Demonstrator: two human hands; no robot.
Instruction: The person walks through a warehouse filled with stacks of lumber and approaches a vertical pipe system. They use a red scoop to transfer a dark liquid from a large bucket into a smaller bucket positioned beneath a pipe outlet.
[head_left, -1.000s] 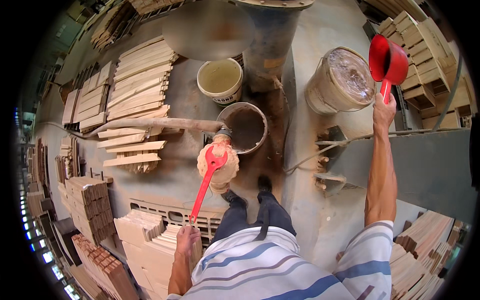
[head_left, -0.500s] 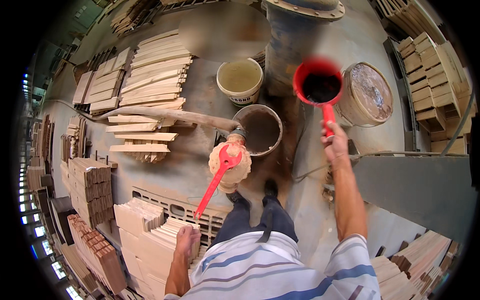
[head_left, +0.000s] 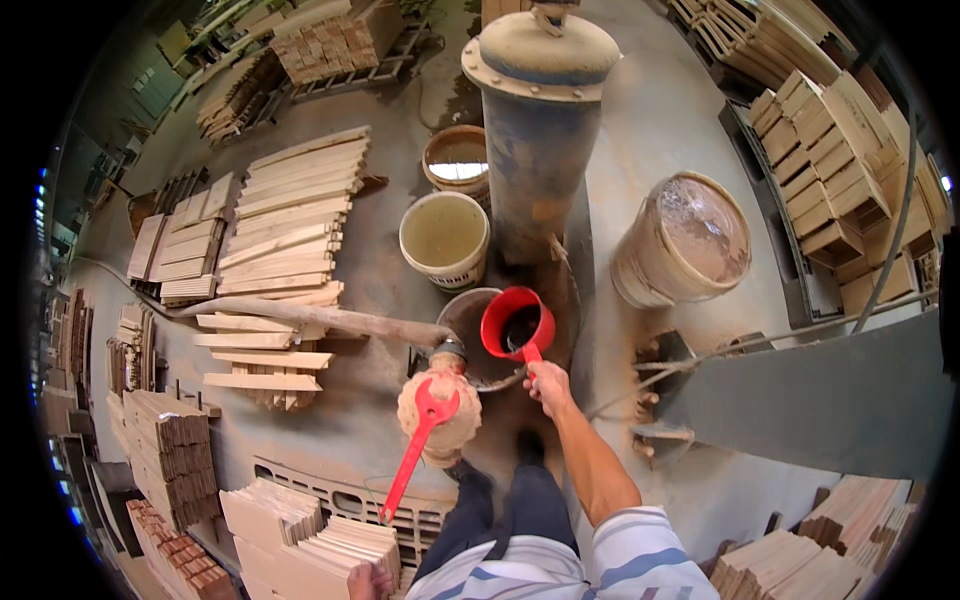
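The person's right hand (head_left: pixel 548 384) is closed around the handle of a red scoop (head_left: pixel 517 323), fingers wrapped tight, and holds its bowl over the mouth of a dark, mud-caked bucket (head_left: pixel 470 322) on the floor just in front of the feet. The scoop sits about level and its inside looks dark and wet, so it seems to be loaded with slurry, though the view is too small to tell how full it is. The left hand (head_left: pixel 368 579), low at the edge of the picture, grips the end of a long red-handled tool (head_left: pixel 412 455) whose forked head rests on a clay-crusted round lump (head_left: pixel 438 412) beside the bucket; a muddy pipe (head_left: pixel 320 320) runs in from the left to the same spot. As a judgement, the ladling is in mid-course: one scoopful hangs at the dark bucket and nothing shows it tipped out. A pale bucket (head_left: pixel 444 238) of cloudy yellowish liquid stands just behind, another tub (head_left: pixel 457 158) beyond it, and a large plastic-covered drum (head_left: pixel 684 240) sits to the right by a tall blue-grey cylinder (head_left: pixel 540 120). Stacks of wooden slats (head_left: pixel 285 215) lie well apart on the left.
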